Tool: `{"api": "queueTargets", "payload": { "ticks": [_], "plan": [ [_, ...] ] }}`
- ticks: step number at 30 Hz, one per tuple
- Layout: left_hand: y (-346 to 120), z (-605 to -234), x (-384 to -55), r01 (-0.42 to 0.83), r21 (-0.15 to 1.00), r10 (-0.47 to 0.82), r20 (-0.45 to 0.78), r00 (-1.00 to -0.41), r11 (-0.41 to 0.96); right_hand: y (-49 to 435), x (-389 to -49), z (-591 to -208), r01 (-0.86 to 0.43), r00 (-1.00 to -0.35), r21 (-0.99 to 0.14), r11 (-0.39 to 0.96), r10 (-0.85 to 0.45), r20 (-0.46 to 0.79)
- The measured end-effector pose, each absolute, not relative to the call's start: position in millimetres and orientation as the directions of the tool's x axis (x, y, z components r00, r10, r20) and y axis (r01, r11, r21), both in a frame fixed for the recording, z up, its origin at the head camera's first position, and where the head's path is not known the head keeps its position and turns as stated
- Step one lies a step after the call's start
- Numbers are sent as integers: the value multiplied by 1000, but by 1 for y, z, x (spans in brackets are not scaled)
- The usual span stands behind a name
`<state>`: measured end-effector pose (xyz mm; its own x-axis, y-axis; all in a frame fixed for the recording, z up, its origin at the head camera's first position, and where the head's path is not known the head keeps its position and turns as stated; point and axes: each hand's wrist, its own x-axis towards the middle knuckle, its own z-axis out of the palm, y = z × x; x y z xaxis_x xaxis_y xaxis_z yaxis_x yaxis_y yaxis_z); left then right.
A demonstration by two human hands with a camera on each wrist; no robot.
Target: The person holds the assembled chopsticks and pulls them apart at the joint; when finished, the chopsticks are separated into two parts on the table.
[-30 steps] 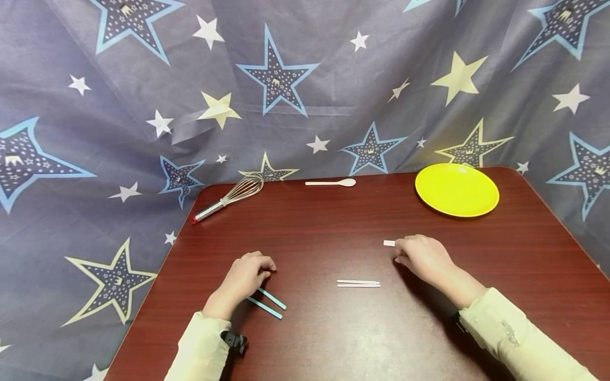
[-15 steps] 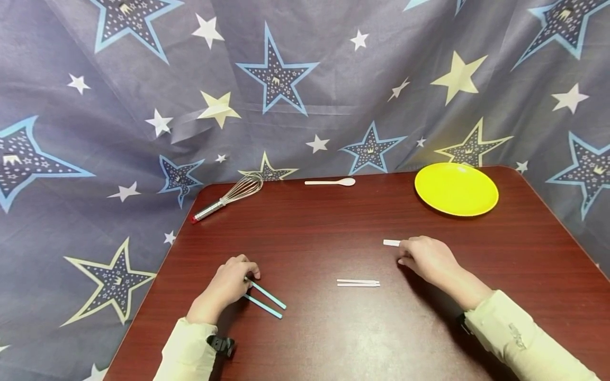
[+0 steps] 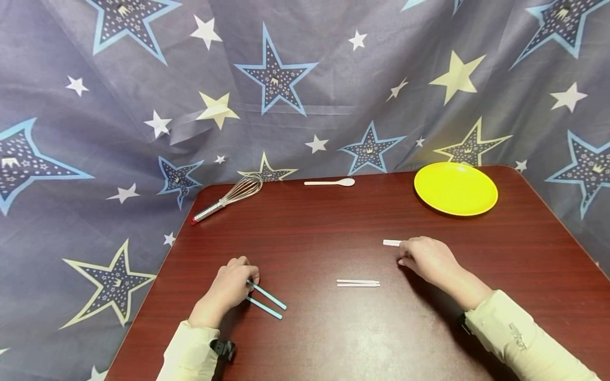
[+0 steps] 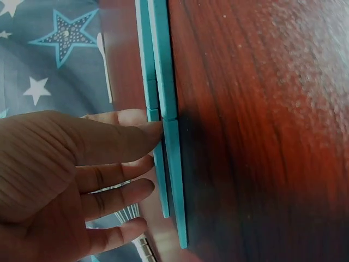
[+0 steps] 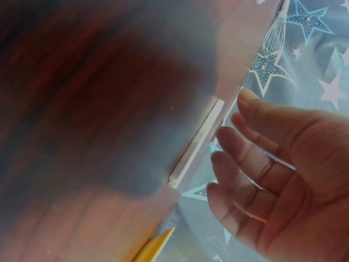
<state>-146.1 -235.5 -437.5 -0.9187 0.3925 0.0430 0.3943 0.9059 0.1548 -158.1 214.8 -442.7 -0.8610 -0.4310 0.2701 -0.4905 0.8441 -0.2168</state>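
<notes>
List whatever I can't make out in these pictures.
Head: the left hand hides the thin ends of the blue chopsticks.
Head: the right hand covers part of the white bar.
Left wrist: fingers cover part of the whisk.
Right wrist: the bottom edge cuts off the yellow plate.

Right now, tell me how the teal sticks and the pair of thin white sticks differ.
Colour: the teal sticks are blue-green, the thin white sticks white. Pose: in the head view, the teal sticks slant with a clear gap between them; the thin white sticks lie nearly level and close together. State: the left hand is at one end of the teal sticks; no hand touches the thin white sticks. Both are slender pairs.
</notes>
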Motion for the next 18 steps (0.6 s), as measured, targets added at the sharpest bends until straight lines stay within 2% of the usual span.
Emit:
{"api": "queueTargets", "payload": {
  "ticks": [11, 18],
  "plan": [
    [-231, -435, -147, 434, 148, 430, 61, -901, 889, 215, -158, -444, -505, -852, -217, 835, -442, 281],
    [-225, -430, -152, 457, 254, 453, 74, -888, 853, 216, -158, -444, -505, -853, -225, 833, -443, 275]
  ]
}}
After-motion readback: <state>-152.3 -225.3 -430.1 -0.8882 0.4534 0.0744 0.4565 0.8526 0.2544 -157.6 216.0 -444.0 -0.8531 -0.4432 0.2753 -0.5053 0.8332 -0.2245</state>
